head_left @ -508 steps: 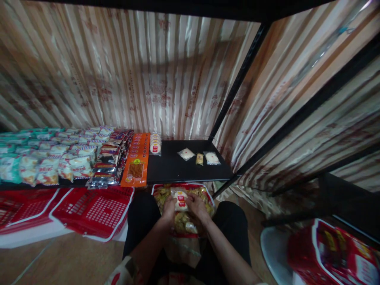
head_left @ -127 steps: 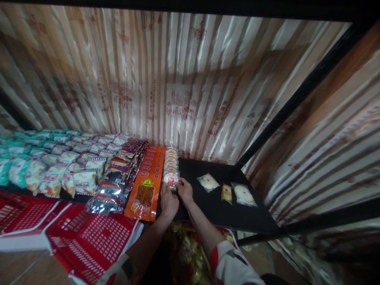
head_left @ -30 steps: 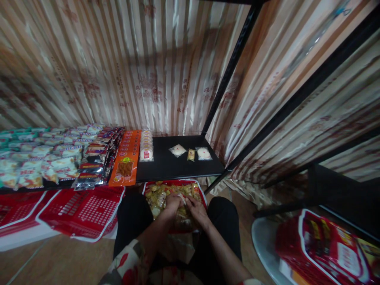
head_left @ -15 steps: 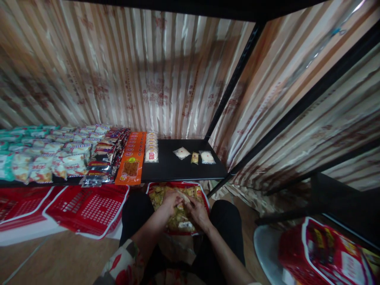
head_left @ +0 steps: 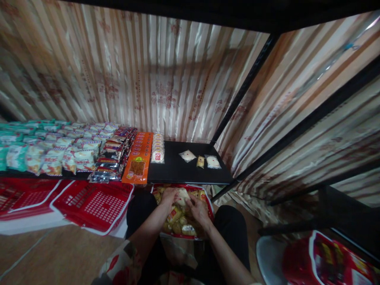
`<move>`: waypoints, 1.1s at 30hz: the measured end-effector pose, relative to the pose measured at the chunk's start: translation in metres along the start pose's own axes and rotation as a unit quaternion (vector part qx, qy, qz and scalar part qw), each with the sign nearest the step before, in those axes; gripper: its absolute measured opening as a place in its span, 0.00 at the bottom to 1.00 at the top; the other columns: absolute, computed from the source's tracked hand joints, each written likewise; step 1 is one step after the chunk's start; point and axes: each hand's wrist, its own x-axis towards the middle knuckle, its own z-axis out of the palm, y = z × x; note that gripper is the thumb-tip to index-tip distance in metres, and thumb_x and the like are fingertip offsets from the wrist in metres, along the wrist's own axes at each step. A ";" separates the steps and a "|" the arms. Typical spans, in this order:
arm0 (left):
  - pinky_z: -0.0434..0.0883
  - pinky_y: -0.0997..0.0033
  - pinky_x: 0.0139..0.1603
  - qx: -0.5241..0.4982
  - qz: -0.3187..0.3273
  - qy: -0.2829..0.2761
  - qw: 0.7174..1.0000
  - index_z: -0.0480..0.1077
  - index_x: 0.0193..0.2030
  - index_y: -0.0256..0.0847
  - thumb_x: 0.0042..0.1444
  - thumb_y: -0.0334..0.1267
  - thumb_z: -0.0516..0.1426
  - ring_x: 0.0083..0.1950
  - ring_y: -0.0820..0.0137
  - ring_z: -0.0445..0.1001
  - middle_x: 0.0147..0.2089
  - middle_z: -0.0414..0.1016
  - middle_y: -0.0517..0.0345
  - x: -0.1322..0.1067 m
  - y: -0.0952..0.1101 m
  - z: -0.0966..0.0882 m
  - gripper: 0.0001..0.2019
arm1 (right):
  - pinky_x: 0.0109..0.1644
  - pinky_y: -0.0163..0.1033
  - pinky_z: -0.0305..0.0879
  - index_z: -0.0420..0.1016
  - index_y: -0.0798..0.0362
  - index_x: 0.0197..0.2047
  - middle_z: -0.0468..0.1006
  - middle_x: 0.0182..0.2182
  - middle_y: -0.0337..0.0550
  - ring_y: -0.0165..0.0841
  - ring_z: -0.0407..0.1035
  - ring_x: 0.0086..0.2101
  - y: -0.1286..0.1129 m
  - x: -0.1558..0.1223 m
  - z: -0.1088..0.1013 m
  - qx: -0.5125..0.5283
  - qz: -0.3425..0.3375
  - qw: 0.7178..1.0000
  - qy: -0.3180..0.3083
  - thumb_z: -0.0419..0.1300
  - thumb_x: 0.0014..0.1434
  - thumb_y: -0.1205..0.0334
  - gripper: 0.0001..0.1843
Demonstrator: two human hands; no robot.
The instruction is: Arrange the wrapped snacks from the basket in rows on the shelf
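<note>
Between my two hands is a white, round packaged snack (head_left: 182, 196) in a clear wrapper. My left hand (head_left: 170, 197) grips its left side, and my right hand (head_left: 197, 206) closes on its right edge. Both hands are over a red basket (head_left: 211, 209) full of small yellow-wrapped snacks (head_left: 176, 215), which stands between my knees. On the black shelf (head_left: 169, 174) ahead lie two flat white packets, one on the left (head_left: 187, 155) and one on the right (head_left: 213, 162), with a small yellow packet (head_left: 200, 161) between them.
Left along the shelf sit a row of white packets (head_left: 158, 152), an orange snack bag (head_left: 138, 158), dark packets (head_left: 111, 158), and white and green bags (head_left: 71, 158). A red basket (head_left: 97, 206) is below. Black posts (head_left: 246, 89) rise at right, near another filled basket (head_left: 299, 257).
The view has shifted, so the shelf appears slightly further right. The white packaged snack in my hands is turned up and shows more of its face.
</note>
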 end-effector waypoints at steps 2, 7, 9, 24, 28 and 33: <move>0.65 0.82 0.22 -0.013 -0.014 0.010 1.000 0.63 0.26 0.35 0.48 0.31 0.57 0.19 0.81 0.67 0.19 0.68 0.63 0.001 0.001 -0.004 0.05 | 0.47 0.41 0.64 0.73 0.50 0.44 0.77 0.40 0.43 0.36 0.71 0.40 -0.005 0.002 0.003 0.035 -0.002 0.999 -0.001 0.51 0.53 0.50 0.20; 0.63 0.83 0.22 -0.039 -0.038 0.015 0.998 0.63 0.26 0.36 0.47 0.30 0.58 0.18 0.82 0.65 0.18 0.67 0.64 0.002 0.006 -0.013 0.06 | 0.44 0.42 0.65 0.75 0.50 0.41 0.78 0.36 0.43 0.38 0.71 0.36 -0.019 0.006 0.007 0.088 0.019 0.996 -0.001 0.54 0.50 0.49 0.20; 0.64 0.82 0.22 -0.048 -0.046 0.015 0.998 0.63 0.26 0.36 0.46 0.30 0.59 0.18 0.81 0.66 0.18 0.67 0.64 0.002 0.008 -0.016 0.06 | 0.42 0.42 0.66 0.75 0.50 0.41 0.78 0.36 0.44 0.38 0.71 0.35 -0.025 0.008 0.009 0.099 0.029 0.995 0.000 0.55 0.49 0.48 0.20; 0.73 0.69 0.32 -0.150 -0.125 -0.027 0.980 0.63 0.25 0.34 0.55 0.42 0.50 0.25 0.69 0.74 0.21 0.71 0.52 0.004 0.027 -0.044 0.13 | 0.51 0.45 0.60 0.76 0.50 0.40 0.77 0.38 0.44 0.39 0.69 0.41 -0.051 0.026 0.011 0.138 -0.013 0.989 -0.061 0.59 0.46 0.45 0.22; 0.73 0.68 0.34 -0.190 -0.143 -0.045 0.970 0.65 0.28 0.33 0.55 0.46 0.50 0.28 0.69 0.74 0.24 0.72 0.49 0.005 0.031 -0.046 0.16 | 0.54 0.47 0.57 0.76 0.48 0.40 0.75 0.42 0.45 0.39 0.66 0.46 -0.054 0.027 0.005 0.096 -0.034 0.993 -0.057 0.59 0.47 0.49 0.18; 0.71 0.73 0.32 -0.203 -0.122 -0.055 0.970 0.67 0.31 0.34 0.51 0.31 0.53 0.26 0.73 0.72 0.25 0.72 0.55 0.003 0.036 -0.043 0.03 | 0.59 0.48 0.50 0.77 0.46 0.37 0.66 0.53 0.44 0.38 0.59 0.53 -0.052 0.030 0.003 0.049 -0.089 0.994 -0.029 0.58 0.49 0.54 0.12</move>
